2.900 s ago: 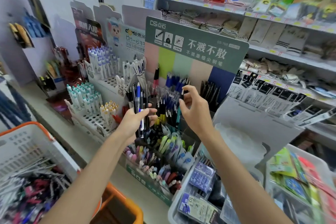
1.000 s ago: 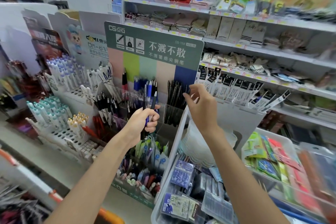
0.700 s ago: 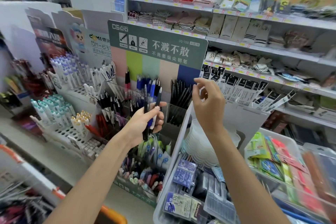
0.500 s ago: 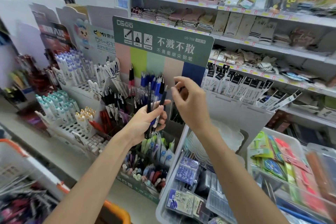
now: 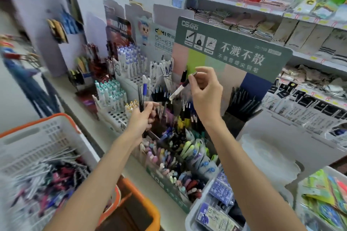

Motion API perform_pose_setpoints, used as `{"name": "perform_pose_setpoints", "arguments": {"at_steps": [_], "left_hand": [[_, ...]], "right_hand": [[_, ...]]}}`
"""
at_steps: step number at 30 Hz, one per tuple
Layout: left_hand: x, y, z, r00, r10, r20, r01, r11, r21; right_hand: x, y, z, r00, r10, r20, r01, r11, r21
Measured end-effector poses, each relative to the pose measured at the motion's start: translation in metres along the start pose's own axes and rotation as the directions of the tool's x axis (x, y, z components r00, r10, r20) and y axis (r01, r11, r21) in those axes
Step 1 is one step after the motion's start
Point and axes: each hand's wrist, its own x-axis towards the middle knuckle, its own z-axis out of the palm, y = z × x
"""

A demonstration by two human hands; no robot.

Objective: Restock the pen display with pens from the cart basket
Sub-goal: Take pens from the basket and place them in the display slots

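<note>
The green-headed pen display (image 5: 232, 50) stands on the shelf, its compartments full of upright pens. My right hand (image 5: 205, 95) pinches one pen (image 5: 181, 88) by its top end, tilted with its tip down-left, in front of the display's left compartments. My left hand (image 5: 141, 120) grips a small bunch of pens (image 5: 142, 95), dark ones and one blue-and-white, held upright just left of the display. The white cart basket (image 5: 37, 137) with an orange rim sits at lower left and holds several loose pens (image 5: 47, 178).
White pen racks (image 5: 129, 69) with capped pens stand left of the display. A lower tray of coloured pens (image 5: 174, 167) sits in front. Bins of packaged refills (image 5: 216, 212) and coloured packs (image 5: 326, 193) lie at right. Shelves of socks and towels (image 5: 244, 22) rise behind.
My right hand has taken one pen out of the bunch in my left hand and lifted it toward the display. The view has swung left, bringing the basket back in.
</note>
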Motion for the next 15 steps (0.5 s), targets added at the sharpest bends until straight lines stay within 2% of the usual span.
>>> {"name": "perform_pose_setpoints", "arguments": {"at_steps": [3, 9, 15], "left_hand": [[0.000, 0.001, -0.026, 0.999, -0.034, 0.008, 0.034, 0.999, 0.006], [0.002, 0.005, -0.057, 0.990, -0.134, 0.035, 0.138, 0.954, -0.265], [0.002, 0.002, -0.067, 0.990, -0.140, 0.034, 0.144, 0.944, -0.298]], "right_hand": [[0.013, 0.005, 0.033, 0.996, -0.031, 0.083, 0.034, 0.999, -0.030], [0.020, 0.034, 0.079, 0.961, -0.060, 0.268, 0.141, 0.946, -0.292], [0.013, 0.047, 0.091, 0.928, -0.026, 0.372, 0.181, 0.903, -0.389]]}}
